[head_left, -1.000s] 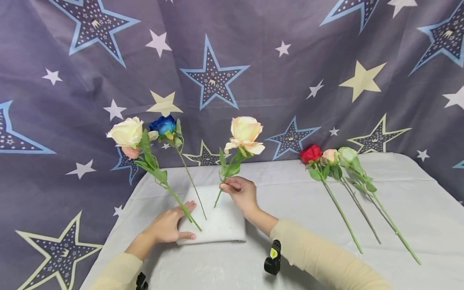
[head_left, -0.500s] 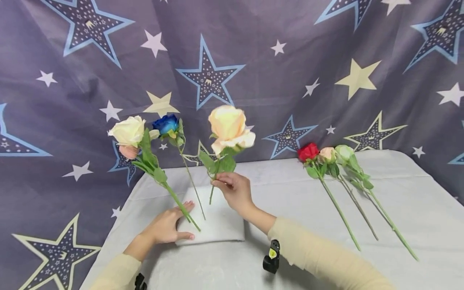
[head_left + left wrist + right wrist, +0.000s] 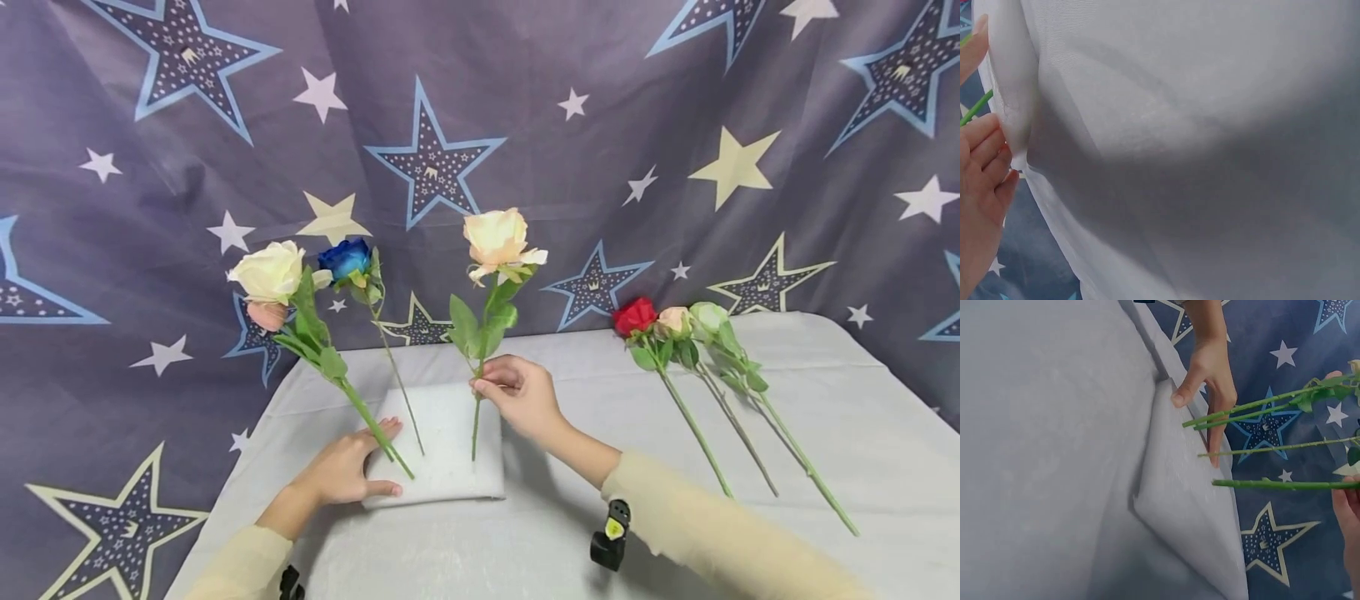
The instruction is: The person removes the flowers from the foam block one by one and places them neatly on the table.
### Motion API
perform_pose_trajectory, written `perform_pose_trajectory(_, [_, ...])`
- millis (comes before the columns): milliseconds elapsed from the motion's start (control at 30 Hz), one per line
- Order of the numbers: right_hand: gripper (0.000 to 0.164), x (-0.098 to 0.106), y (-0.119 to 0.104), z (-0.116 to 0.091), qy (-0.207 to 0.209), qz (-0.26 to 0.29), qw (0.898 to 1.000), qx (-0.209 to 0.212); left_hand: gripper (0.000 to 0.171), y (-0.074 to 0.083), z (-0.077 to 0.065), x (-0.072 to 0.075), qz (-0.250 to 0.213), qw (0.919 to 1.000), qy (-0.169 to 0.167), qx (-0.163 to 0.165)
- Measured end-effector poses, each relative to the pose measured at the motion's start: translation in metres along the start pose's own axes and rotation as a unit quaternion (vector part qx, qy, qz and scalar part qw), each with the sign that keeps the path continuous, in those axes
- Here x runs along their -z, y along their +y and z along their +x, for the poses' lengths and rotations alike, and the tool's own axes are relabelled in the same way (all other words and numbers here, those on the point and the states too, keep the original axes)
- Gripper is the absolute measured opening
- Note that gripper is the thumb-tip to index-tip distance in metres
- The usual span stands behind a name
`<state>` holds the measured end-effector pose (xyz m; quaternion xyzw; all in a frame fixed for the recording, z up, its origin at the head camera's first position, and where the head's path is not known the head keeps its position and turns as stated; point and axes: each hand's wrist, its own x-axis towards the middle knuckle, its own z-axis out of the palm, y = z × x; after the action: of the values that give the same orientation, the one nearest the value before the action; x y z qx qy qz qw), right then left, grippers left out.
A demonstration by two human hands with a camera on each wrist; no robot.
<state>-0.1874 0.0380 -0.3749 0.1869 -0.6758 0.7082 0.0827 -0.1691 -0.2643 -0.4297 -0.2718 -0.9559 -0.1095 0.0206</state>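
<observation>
My right hand [image 3: 521, 396] pinches the green stem of a peach rose [image 3: 497, 240] just under its leaves. The rose stands nearly upright, and its stem end [image 3: 1229, 483] is right at the top of a white foam block [image 3: 457, 483]. My left hand [image 3: 341, 468] rests on the block's left side with fingers extended and thumb spread. Stuck in the block are a cream rose [image 3: 268, 271], leaning left, and a blue rose [image 3: 347, 258] on a thin stem. A pink bloom [image 3: 266, 315] shows beneath the cream one.
On the right of the pale cloth-covered table [image 3: 600, 417] lie a red rose [image 3: 636, 317], a pale pink rose [image 3: 673, 321] and a pale green rose [image 3: 708, 317], stems toward the front. A star-patterned curtain [image 3: 570, 183] hangs behind.
The peach rose, in my right hand, first shifted left and tilted toward me, then moved right and more upright, its stem end lower over the block. My left hand stays in place.
</observation>
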Motion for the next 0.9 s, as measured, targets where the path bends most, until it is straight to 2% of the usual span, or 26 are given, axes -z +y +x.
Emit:
perform_pose_trajectory(67, [0.018, 0.008, 0.0, -0.002, -0.014, 0.003, 1.0, -0.016, 0.094, 0.0, 0.0, 0.0, 0.0, 1.0, 0.0, 0.0])
perform_pose_trajectory(200, [0.024, 0.025, -0.002, -0.005, -0.049, 0.025, 0.996, -0.075, 0.094, 0.0, 0.0, 0.0, -0.002, 1.0, 0.0, 0.002])
perform_pose_trajectory(300, [0.029, 0.036, -0.003, -0.006, -0.072, 0.049, 0.987, -0.132, 0.094, 0.001, 0.0, 0.0, -0.002, 1.0, 0.002, 0.004])
perform_pose_trajectory(467, [0.037, 0.055, 0.001, -0.009, -0.104, 0.074, 0.971, -0.201, 0.094, 0.001, -0.001, 0.0, -0.004, 1.0, 0.002, 0.006])
perform_pose_trajectory(667, [0.043, 0.074, 0.009, -0.014, -0.103, 0.11, 0.955, -0.254, 0.093, 0.002, -0.002, 0.0, -0.01, 0.9999, 0.002, 0.009])
perform_pose_trajectory(900, [0.05, 0.097, 0.013, -0.02, -0.089, 0.106, 0.95, -0.279, 0.093, 0.003, -0.001, 0.001, -0.01, 0.9999, 0.0, 0.014])
